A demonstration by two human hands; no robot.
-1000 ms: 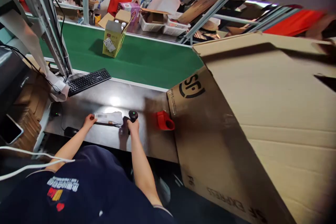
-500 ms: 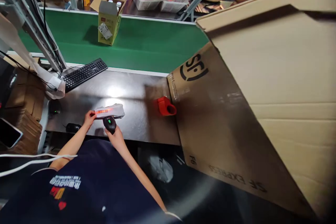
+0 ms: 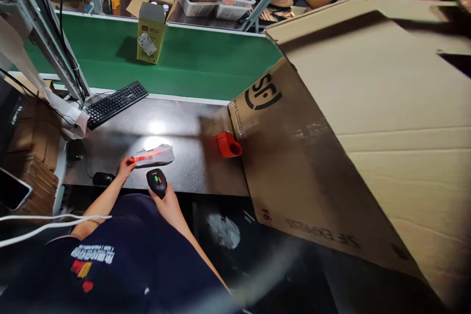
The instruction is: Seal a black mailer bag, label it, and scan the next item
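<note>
A small white plastic-wrapped package (image 3: 162, 154) with a barcode label lies near the front of the metal table. My left hand (image 3: 126, 167) pinches its left end between thumb and fingers. In my right hand (image 3: 170, 202) is a black barcode scanner (image 3: 157, 181) with a green light showing on top. It points away from me, just below the package, and its red light falls across the barcode. My right fingers wrap round the scanner's handle, which is mostly hidden.
A large cardboard box (image 3: 294, 157) stands on the right, beside a red tape roll holder (image 3: 228, 145). A keyboard (image 3: 117, 103) and a mouse (image 3: 103, 179) lie to the left. On the green conveyor belt (image 3: 198, 66) stands a yellow open carton (image 3: 150, 34). Other people's arms show behind.
My right hand has drawn the scanner slightly back towards me, away from the package. My left hand still grips the package's end. Behind the belt, a person's hands have moved beside a purple box.
</note>
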